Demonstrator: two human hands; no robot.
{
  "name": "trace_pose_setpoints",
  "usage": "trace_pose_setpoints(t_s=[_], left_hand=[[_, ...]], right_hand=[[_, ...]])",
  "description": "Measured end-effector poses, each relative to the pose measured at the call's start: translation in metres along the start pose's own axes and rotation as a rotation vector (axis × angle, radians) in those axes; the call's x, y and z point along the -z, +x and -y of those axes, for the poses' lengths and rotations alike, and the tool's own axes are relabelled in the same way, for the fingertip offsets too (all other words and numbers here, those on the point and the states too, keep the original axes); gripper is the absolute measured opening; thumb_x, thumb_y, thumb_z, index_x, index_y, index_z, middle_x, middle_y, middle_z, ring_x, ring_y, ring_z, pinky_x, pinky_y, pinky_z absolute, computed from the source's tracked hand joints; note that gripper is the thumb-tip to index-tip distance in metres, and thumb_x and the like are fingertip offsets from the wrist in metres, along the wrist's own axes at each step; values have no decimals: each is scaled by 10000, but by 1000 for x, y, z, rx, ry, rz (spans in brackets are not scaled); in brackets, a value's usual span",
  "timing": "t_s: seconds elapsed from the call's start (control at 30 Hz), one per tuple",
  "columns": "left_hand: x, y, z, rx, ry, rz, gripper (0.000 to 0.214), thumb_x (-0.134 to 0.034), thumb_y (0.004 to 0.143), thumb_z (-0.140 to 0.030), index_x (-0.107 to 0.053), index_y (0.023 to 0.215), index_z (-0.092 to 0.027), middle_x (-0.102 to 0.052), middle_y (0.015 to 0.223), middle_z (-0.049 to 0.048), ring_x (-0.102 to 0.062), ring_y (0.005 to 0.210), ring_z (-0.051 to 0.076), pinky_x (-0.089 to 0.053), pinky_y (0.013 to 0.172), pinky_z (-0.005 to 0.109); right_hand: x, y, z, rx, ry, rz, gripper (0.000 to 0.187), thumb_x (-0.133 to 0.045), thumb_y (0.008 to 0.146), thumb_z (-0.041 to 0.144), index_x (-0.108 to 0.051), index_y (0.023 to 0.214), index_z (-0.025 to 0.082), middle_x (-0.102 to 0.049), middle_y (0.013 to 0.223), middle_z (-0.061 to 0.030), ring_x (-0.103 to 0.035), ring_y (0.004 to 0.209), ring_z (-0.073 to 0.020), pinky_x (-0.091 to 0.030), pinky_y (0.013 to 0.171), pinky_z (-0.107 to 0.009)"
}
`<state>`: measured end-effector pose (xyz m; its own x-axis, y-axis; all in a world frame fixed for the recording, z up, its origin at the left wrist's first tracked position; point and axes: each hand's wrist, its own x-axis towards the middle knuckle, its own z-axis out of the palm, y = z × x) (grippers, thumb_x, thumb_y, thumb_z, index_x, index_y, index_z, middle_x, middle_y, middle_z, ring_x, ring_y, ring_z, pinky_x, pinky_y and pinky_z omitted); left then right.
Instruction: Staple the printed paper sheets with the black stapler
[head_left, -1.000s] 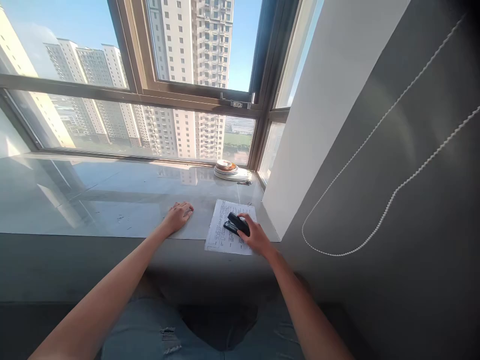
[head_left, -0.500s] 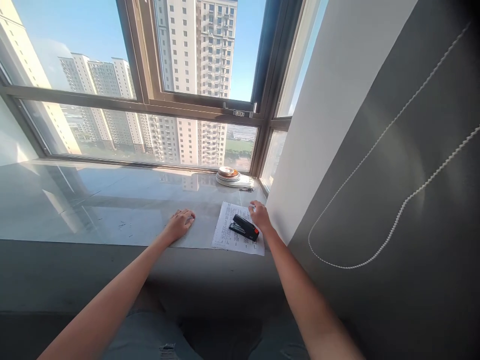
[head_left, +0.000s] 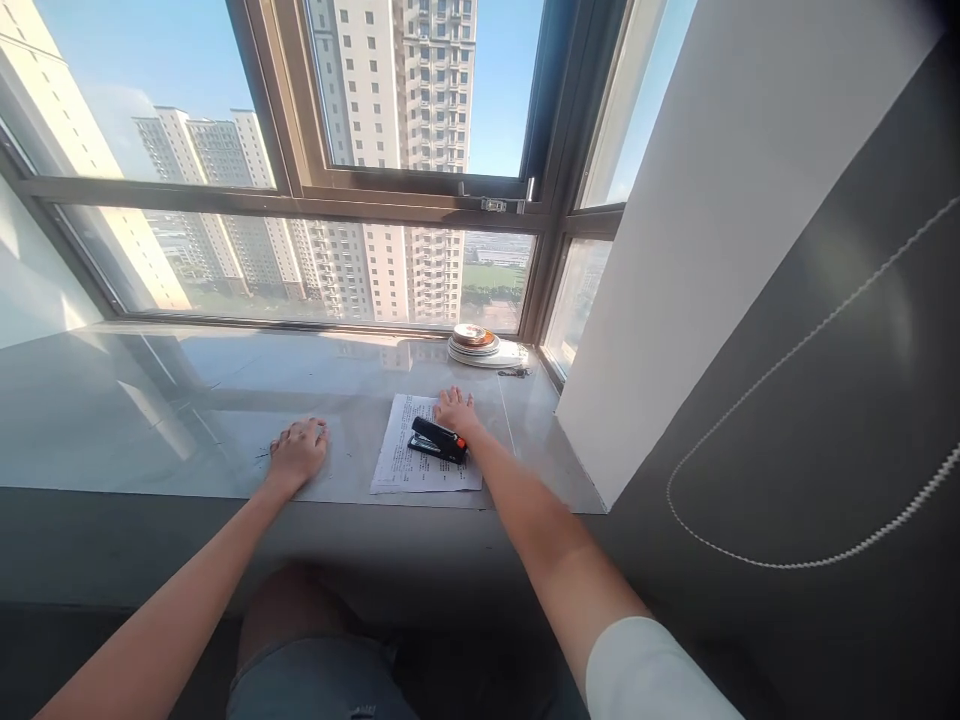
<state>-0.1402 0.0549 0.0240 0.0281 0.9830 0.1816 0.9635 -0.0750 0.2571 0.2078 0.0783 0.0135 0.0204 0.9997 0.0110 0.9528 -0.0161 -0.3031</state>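
Note:
On the pale window sill (head_left: 352,400) lies a sheet of printed paper (head_left: 394,462), perhaps more than one sheet. A black stapler (head_left: 435,440) with a red part at its end rests on top of it, tilted. My right hand (head_left: 456,410) lies over the paper's far right corner, fingers stretched out, just beyond the stapler; it grips nothing that I can see. To the left, apart from the paper, my left hand (head_left: 298,455) rests on the sill with its fingers spread and nothing in it. Small dark bits (head_left: 262,455) lie beside it, too small to name.
A stack of plates or dishes (head_left: 476,345) stands at the back right by the window, with a small dark item (head_left: 514,372) before it. A white wall (head_left: 637,300) bounds the sill's right side. A beaded cord (head_left: 690,530) hangs at the right.
The paper and the stapler on it have slid left along the sill, together with my right hand. My left hand has also moved left, over to the dark bits. The view has shifted slightly.

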Motion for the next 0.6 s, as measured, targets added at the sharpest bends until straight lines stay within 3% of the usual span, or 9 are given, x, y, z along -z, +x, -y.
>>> trace_pose_setpoints(t_s=[0.17, 0.3, 0.4, 0.6], left_hand=[[-2, -1, 0, -27, -3, -40, 425, -277, 1001, -366, -593, 1241, -213, -581, 1400, 174, -511, 1301, 379, -373, 1088, 547], [-3, -1, 2, -33, 15, -56, 398, -292, 1005, -356, -584, 1235, -214, -578, 1394, 171, -517, 1284, 376, -371, 1080, 551], [-4, -3, 1, -48, 30, -50, 388, -299, 1006, -347, -579, 1237, -209, -578, 1388, 170, -526, 1273, 364, -379, 1078, 538], [-4, -4, -3, -57, 26, -114, 362, -335, 994, -288, -623, 1185, -181, -610, 1317, 189, -551, 1230, 370, -406, 1057, 538]], right_hand=[[-16, 17, 69, 126, 23, 23, 670, -254, 1054, 439, -174, 1631, 107, -44, 1697, -168, -24, 1581, -283, -20, 1246, -584], [-24, 8, 77, 174, 57, -66, 722, -309, 1039, 431, -131, 1628, 54, -13, 1696, -167, 20, 1582, -267, -40, 1263, -523], [-23, -10, 44, 152, 55, -106, 753, -369, 1020, 415, -153, 1615, 7, -47, 1690, -192, -13, 1581, -284, -71, 1270, -469], [-5, -39, -64, -8, -31, -145, 728, -363, 1022, 422, -237, 1591, -14, -122, 1676, -225, -70, 1574, -323, -95, 1270, -469]])
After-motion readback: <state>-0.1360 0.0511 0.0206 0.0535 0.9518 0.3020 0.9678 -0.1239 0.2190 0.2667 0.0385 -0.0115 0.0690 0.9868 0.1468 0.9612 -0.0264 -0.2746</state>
